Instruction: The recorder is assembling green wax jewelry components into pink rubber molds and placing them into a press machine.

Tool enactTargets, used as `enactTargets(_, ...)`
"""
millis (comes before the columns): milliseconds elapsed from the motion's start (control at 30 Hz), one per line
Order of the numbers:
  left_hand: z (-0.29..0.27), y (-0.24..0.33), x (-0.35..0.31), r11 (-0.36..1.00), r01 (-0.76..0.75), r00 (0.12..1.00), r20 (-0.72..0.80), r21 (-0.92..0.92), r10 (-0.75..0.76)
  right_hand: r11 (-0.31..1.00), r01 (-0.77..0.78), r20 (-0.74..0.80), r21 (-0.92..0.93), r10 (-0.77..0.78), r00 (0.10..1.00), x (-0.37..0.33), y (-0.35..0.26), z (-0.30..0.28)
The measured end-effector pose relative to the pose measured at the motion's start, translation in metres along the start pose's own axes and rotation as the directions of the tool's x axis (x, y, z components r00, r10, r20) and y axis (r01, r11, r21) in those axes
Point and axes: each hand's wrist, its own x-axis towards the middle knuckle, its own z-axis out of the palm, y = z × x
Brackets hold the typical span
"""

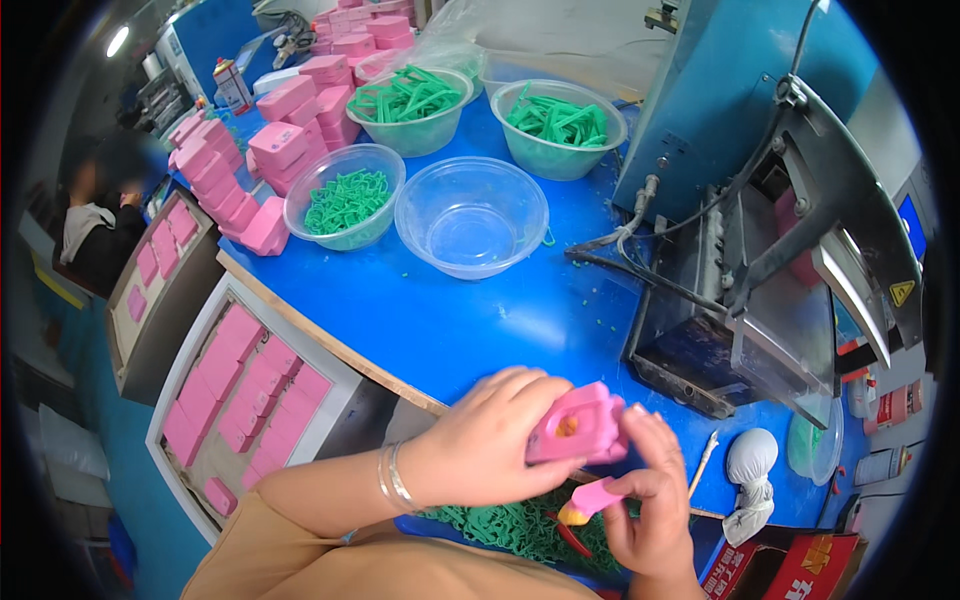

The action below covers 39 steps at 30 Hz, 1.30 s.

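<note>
My left hand [490, 435] is closed around a pink rubbery block [603, 432], with a hollow in its face that shows an orange-brown spot. Between the thumb and fingers of my right hand [650, 500] is a small pink piece [597, 495] with a yellow end. The right fingertips come close to the block's right side; whether they touch it I cannot tell. Beneath both hands lies a heap of small green pieces [490, 525], partly hidden by my arms. A curved red strip or handle [570, 538] rests among them.
Bowls of green pieces [345, 205] and an unfilled clear bowl [470, 225] stand on the blue table [430, 310]. Pink blocks [285, 150] are stacked at the far left. A dark metal press [700, 330] stands right, beside a white wrapped bundle [752, 460]. Trays [165, 440] hold more blocks.
</note>
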Motion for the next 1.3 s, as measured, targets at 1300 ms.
enactTargets(1300, 0.031, 0.035, -0.026, -0.364, 0.563, 0.763, 0.636, -0.742, -0.116, 0.763, -0.133, -0.108, 0.633, 0.257, 0.960, -0.037, 0.019, 0.003)
